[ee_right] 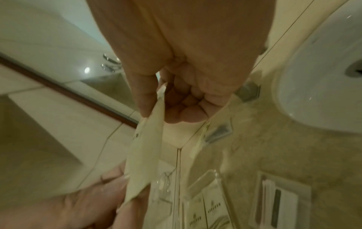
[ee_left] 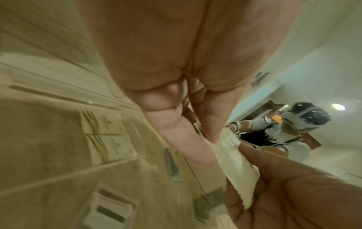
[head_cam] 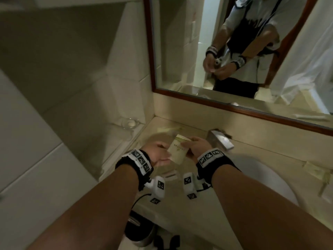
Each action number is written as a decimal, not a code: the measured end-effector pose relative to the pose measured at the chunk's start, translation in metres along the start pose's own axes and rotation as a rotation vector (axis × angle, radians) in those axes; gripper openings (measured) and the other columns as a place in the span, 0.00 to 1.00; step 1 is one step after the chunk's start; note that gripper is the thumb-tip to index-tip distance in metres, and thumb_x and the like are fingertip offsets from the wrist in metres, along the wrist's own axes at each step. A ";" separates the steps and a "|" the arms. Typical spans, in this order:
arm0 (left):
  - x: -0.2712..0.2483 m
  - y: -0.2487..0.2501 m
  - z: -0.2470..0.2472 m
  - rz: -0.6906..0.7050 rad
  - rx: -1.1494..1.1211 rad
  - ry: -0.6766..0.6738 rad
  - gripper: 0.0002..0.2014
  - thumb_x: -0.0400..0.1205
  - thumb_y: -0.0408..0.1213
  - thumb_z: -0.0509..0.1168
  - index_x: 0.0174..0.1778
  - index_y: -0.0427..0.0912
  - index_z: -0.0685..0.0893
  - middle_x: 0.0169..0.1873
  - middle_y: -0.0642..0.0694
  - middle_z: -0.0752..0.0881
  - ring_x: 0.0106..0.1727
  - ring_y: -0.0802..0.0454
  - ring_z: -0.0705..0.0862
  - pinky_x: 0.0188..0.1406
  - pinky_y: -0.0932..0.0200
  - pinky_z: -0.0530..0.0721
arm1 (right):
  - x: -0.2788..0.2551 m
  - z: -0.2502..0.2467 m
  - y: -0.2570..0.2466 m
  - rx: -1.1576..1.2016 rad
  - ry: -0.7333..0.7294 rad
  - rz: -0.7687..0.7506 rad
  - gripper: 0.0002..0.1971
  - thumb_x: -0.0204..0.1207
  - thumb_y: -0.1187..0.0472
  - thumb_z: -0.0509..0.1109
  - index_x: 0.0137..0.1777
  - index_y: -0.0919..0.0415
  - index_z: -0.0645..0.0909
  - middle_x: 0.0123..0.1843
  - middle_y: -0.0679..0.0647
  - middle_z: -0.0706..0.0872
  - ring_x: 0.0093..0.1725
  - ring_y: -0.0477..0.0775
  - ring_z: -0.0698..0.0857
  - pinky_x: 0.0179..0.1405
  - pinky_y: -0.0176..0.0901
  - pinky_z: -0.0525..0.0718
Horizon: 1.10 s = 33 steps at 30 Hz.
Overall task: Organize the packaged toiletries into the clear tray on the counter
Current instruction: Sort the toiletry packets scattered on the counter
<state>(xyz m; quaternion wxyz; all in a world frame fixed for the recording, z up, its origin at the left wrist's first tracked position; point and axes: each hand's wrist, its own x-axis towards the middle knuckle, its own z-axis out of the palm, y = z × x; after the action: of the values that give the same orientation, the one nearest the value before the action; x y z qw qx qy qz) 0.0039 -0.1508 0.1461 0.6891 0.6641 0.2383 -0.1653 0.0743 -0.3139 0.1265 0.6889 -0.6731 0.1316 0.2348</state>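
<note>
I hold a flat cream toiletry packet (head_cam: 177, 150) between both hands, in the air above the counter. My left hand (head_cam: 162, 156) pinches its near end, and my right hand (head_cam: 194, 147) pinches its far end between the thumb and curled fingers. In the left wrist view the packet (ee_left: 235, 167) runs from my left fingers (ee_left: 182, 139) to the right hand (ee_left: 293, 193). The right wrist view shows the packet (ee_right: 145, 162) hanging edge-on. Below the hands the clear tray (ee_left: 68, 175) holds two matching packets (ee_left: 101, 125) side by side. Its rim (ee_right: 213, 176) also shows from the right wrist.
A white sink basin (head_cam: 270, 177) and a chrome faucet (head_cam: 220, 139) lie to the right. More packets (head_cam: 317, 172) sit right of the basin, and a striped packet (ee_right: 278, 204) lies beside the tray. A glass dish (head_cam: 129, 122) stands in the back left corner. A framed mirror (head_cam: 234, 51) hangs on the wall.
</note>
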 end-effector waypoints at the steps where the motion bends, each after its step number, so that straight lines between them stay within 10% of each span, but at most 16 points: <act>1: 0.004 -0.006 -0.017 -0.013 0.001 0.019 0.10 0.80 0.19 0.66 0.49 0.38 0.83 0.50 0.37 0.88 0.52 0.42 0.90 0.60 0.43 0.88 | 0.009 0.013 0.004 -0.046 -0.006 0.011 0.09 0.71 0.69 0.79 0.50 0.61 0.87 0.50 0.63 0.91 0.52 0.65 0.90 0.59 0.62 0.88; 6: 0.017 -0.040 -0.091 -0.121 -0.016 0.172 0.11 0.77 0.19 0.70 0.50 0.35 0.80 0.50 0.32 0.88 0.44 0.39 0.90 0.44 0.45 0.93 | 0.042 0.082 0.030 -0.321 -0.064 0.005 0.05 0.76 0.64 0.76 0.40 0.56 0.84 0.34 0.55 0.86 0.30 0.51 0.81 0.28 0.42 0.76; 13: 0.037 -0.083 -0.151 -0.258 -0.101 0.312 0.05 0.82 0.22 0.66 0.49 0.34 0.79 0.34 0.34 0.86 0.30 0.44 0.86 0.24 0.53 0.90 | 0.078 0.146 0.072 -0.473 -0.133 0.077 0.09 0.78 0.62 0.75 0.37 0.53 0.81 0.35 0.52 0.84 0.33 0.49 0.83 0.26 0.37 0.77; 19: 0.051 -0.103 -0.159 -0.315 -0.431 0.267 0.08 0.83 0.34 0.69 0.53 0.32 0.83 0.39 0.38 0.87 0.39 0.44 0.88 0.41 0.48 0.91 | 0.095 0.167 0.079 -0.185 -0.064 0.295 0.14 0.74 0.81 0.69 0.39 0.62 0.76 0.46 0.67 0.83 0.47 0.67 0.86 0.48 0.66 0.89; 24: 0.065 -0.107 -0.157 -0.212 -0.541 0.285 0.08 0.82 0.30 0.69 0.57 0.38 0.82 0.52 0.36 0.90 0.49 0.41 0.91 0.48 0.43 0.91 | 0.085 0.169 0.084 -0.220 -0.271 0.414 0.26 0.69 0.85 0.71 0.60 0.59 0.78 0.56 0.68 0.87 0.50 0.66 0.89 0.47 0.60 0.90; 33: 0.073 -0.106 -0.176 -0.211 0.148 0.092 0.12 0.77 0.31 0.74 0.56 0.45 0.86 0.51 0.39 0.90 0.50 0.42 0.91 0.47 0.44 0.92 | 0.094 0.162 0.095 -0.643 -0.409 0.260 0.12 0.72 0.56 0.80 0.54 0.54 0.88 0.45 0.53 0.93 0.36 0.49 0.89 0.35 0.41 0.84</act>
<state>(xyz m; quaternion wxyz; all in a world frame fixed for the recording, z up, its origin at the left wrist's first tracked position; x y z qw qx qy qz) -0.0117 0.0238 0.0166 0.6053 0.6913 0.3252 -0.2234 0.0855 -0.1416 0.0070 0.4199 -0.7714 -0.0044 0.4781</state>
